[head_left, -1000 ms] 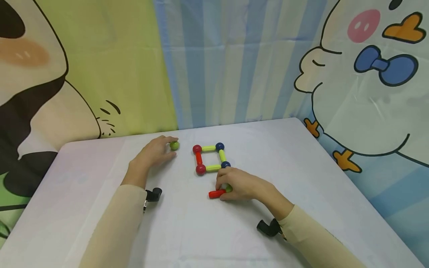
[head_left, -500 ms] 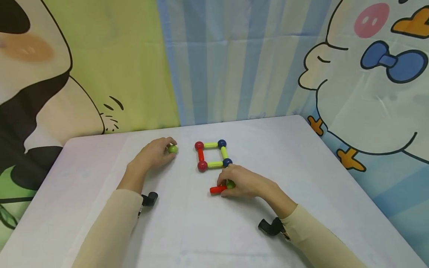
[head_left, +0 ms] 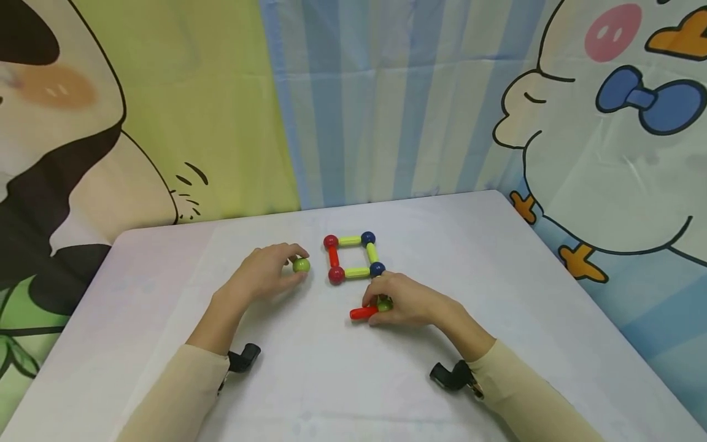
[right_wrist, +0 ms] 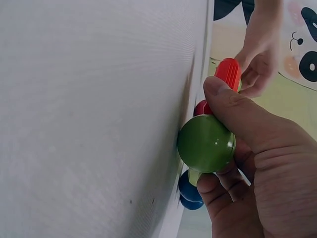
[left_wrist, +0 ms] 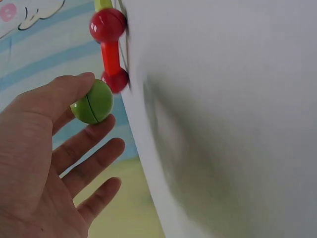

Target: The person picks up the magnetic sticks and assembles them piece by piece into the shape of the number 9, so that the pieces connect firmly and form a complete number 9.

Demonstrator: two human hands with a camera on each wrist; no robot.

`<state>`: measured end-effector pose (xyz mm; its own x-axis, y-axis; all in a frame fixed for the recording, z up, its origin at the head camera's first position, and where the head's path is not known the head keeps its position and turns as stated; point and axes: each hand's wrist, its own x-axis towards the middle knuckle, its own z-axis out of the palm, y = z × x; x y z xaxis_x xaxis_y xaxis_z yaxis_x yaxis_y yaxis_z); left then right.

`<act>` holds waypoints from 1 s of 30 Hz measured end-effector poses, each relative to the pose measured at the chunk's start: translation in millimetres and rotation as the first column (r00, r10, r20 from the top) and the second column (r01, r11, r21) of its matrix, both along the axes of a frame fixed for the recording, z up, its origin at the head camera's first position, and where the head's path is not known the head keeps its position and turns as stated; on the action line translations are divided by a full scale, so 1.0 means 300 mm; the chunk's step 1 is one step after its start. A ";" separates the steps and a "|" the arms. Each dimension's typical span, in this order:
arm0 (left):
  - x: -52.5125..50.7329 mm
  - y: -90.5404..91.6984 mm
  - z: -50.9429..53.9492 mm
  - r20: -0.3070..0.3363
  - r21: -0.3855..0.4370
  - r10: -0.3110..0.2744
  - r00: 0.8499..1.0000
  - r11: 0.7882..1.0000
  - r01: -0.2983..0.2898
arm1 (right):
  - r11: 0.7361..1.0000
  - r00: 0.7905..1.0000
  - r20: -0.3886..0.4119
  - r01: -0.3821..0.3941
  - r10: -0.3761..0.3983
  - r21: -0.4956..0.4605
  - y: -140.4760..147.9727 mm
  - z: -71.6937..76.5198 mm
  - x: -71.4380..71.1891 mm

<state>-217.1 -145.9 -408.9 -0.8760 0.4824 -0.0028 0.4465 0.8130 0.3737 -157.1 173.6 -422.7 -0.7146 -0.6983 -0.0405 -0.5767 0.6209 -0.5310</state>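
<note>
My left hand point(head_left: 265, 273) pinches a green ball point(head_left: 301, 265) between thumb and fingers, lifted off the table in the left wrist view. To the right, my right hand point(head_left: 405, 301) grips a second green ball point(right_wrist: 206, 144) with a red rod point(head_left: 363, 314) at it, pointing left. A short yellow-green piece point(right_wrist: 194, 177) shows between that ball and the blue balls; whether it joins them I cannot tell. Just beyond the right hand lies a square of rods and balls: red balls point(head_left: 336, 275) on its left, blue balls point(head_left: 368, 239) on its right, a red rod point(head_left: 333, 256) and yellow-green rods point(head_left: 356, 272) between.
The white table point(head_left: 309, 380) spreads around both hands, its far edge against a patterned curtain point(head_left: 359, 123). Black wrist cameras point(head_left: 453, 376) stick out from both sleeves.
My left hand has taken hold of the green ball and brought it right and nearer, towards the square. The right hand stays almost where it was, still holding its ball and red rod.
</note>
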 end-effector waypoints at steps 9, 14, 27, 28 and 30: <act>0.079 0.049 0.025 -0.029 -0.057 -0.053 0.998 0.997 0.052 | 0.999 1.000 0.006 0.017 -0.017 -0.027 0.005 -0.010 0.006; 0.113 0.065 0.030 0.012 -0.024 -0.093 0.996 0.995 0.094 | 0.999 0.999 0.011 0.032 -0.032 -0.030 0.005 -0.010 0.008; 0.194 0.105 -0.005 0.190 0.096 -0.177 0.966 0.982 0.161 | 0.998 0.998 0.024 0.052 -0.053 0.021 0.002 0.003 0.006; 0.197 0.108 -0.008 0.195 0.096 -0.181 0.964 0.982 0.164 | 0.998 0.998 0.027 0.053 -0.054 0.020 0.002 0.002 0.006; 0.204 0.115 -0.013 0.201 0.102 -0.193 0.960 0.979 0.175 | 0.999 0.998 0.026 0.051 -0.051 0.014 0.003 -0.002 0.005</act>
